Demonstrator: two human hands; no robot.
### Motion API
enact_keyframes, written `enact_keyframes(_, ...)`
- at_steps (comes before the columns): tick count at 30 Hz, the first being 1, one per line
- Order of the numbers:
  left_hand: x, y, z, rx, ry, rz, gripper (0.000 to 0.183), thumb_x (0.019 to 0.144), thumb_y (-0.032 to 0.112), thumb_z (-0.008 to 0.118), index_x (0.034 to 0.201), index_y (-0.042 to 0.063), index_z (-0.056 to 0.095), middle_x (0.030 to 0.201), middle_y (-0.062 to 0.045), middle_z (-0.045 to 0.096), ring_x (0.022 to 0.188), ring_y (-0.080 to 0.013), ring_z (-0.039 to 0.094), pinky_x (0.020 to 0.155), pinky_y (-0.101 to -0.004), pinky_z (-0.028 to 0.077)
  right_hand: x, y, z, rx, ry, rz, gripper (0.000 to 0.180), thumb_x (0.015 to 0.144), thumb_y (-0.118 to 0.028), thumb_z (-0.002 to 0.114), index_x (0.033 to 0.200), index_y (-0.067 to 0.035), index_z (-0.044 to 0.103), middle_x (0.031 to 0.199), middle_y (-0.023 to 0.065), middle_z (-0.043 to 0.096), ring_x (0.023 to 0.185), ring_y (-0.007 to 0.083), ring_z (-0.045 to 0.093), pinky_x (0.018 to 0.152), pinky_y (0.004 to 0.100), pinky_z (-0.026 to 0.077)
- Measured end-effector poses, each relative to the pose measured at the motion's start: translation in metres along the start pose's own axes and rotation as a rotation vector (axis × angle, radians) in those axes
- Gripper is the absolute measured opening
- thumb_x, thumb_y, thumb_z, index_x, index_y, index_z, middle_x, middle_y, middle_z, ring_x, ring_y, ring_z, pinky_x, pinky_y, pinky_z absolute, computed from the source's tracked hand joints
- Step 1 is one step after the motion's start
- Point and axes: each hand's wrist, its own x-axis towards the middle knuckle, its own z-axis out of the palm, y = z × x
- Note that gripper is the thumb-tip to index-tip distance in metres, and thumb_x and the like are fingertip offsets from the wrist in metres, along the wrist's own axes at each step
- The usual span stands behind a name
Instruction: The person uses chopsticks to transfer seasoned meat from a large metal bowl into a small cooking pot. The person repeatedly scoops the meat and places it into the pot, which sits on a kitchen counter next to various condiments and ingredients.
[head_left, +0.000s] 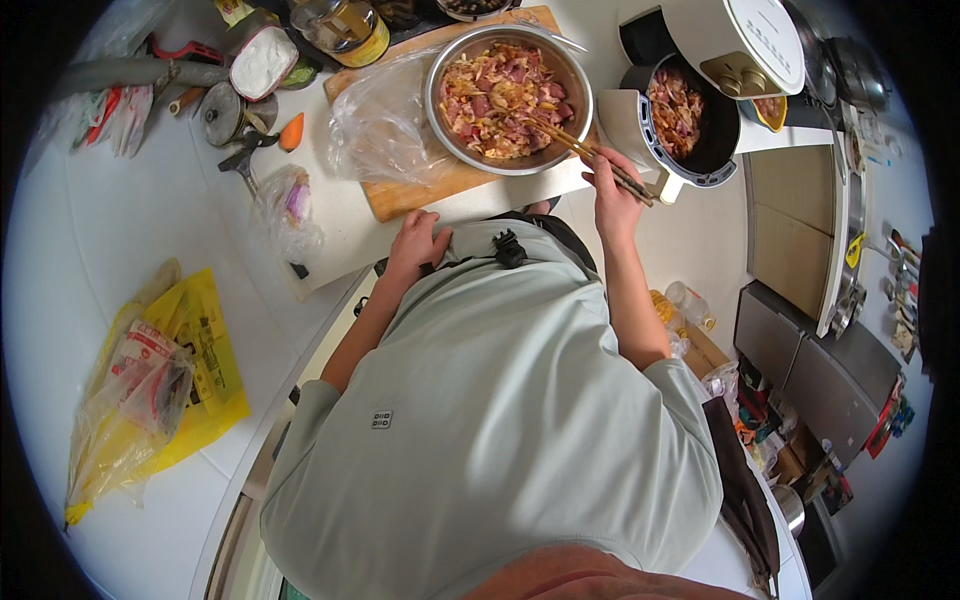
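Observation:
My right hand (617, 196) grips a pair of wooden chopsticks (566, 140). Their tips are in the raw, marinated meat (499, 97) that fills a stainless steel bowl (433, 112). The bowl stands on a wooden cutting board (405, 196), partly over a clear plastic bag (379, 142). To the right of the bowl, the black basket (720, 146) of a white air fryer (720, 45) is pulled out and holds more of the meat mix. My left hand (417, 246) is empty at the counter's front edge, close to my waist, fingers loosely bent.
On the left lie a carrot piece (292, 133), a peeler (244, 159) and a bagged onion piece (297, 199). Behind them stand a tub of white powder (264, 63) and a glass jar (341, 30). A yellow plastic bag (217, 375) lies further left.

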Motion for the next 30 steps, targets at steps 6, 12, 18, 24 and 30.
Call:
enact_keyframes(6, -0.002, 0.000, -0.002, -0.025, -0.004, 0.014, 0.046, 0.086, 0.037, 0.060, 0.117, 0.004, 0.058, 0.122, -0.019, 0.053, 0.112, -0.0348, 0.053, 0.094, -0.0414, 0.044, -0.005, -0.008, 0.021, -0.162, -0.167, -0.092, 0.016, 0.087, -0.005, 0.063, 0.102, 0.000, 0.067, 0.093, 0.0094, 0.068, 0.080, 0.0145, 0.066, 0.070, 0.0259, 0.054)
enact_keyframes(12, -0.003, 0.000, 0.000, -0.002, 0.038, 0.018, 0.045, 0.086, 0.037, 0.060, 0.116, 0.004, 0.058, 0.121, -0.019, 0.053, 0.111, -0.0347, 0.054, 0.093, -0.0410, 0.045, 0.016, 0.006, 0.055, -0.524, -0.311, -0.650, 0.019, 0.076, 0.002, 0.068, 0.094, -0.002, 0.066, 0.089, 0.0140, 0.068, 0.080, 0.0261, 0.068, 0.072, 0.0313, 0.054)
enact_keyframes(18, -0.005, 0.001, -0.004, -0.042, 0.028, -0.015, 0.045, 0.086, 0.037, 0.060, 0.116, 0.003, 0.058, 0.121, -0.019, 0.053, 0.110, -0.0349, 0.055, 0.093, -0.0407, 0.046, 0.004, -0.006, 0.044, -0.533, -0.233, -0.642, 0.017, 0.076, 0.001, 0.069, 0.093, -0.002, 0.067, 0.087, 0.0121, 0.069, 0.078, 0.0236, 0.068, 0.071, 0.0311, 0.054)
enact_keyframes(24, -0.001, -0.005, 0.003, -0.050, 0.028, 0.000, 0.046, 0.085, 0.037, 0.060, 0.116, 0.003, 0.058, 0.121, -0.019, 0.053, 0.110, -0.0352, 0.054, 0.093, -0.0408, 0.046, -0.009, -0.007, 0.007, -0.302, -0.056, -0.280, 0.012, 0.083, -0.002, 0.066, 0.096, 0.000, 0.067, 0.080, 0.0091, 0.068, 0.068, 0.0124, 0.064, 0.064, 0.0238, 0.051)
enact_keyframes(30, 0.005, -0.003, 0.002, -0.028, -0.004, 0.033, 0.046, 0.086, 0.036, 0.061, 0.117, 0.003, 0.057, 0.121, -0.019, 0.054, 0.110, -0.0352, 0.054, 0.093, -0.0404, 0.045, -0.007, 0.010, -0.005, -0.329, -0.079, -0.265, 0.012, 0.083, 0.001, 0.065, 0.095, 0.001, 0.066, 0.086, 0.0105, 0.068, 0.075, 0.0138, 0.065, 0.067, 0.0247, 0.052)
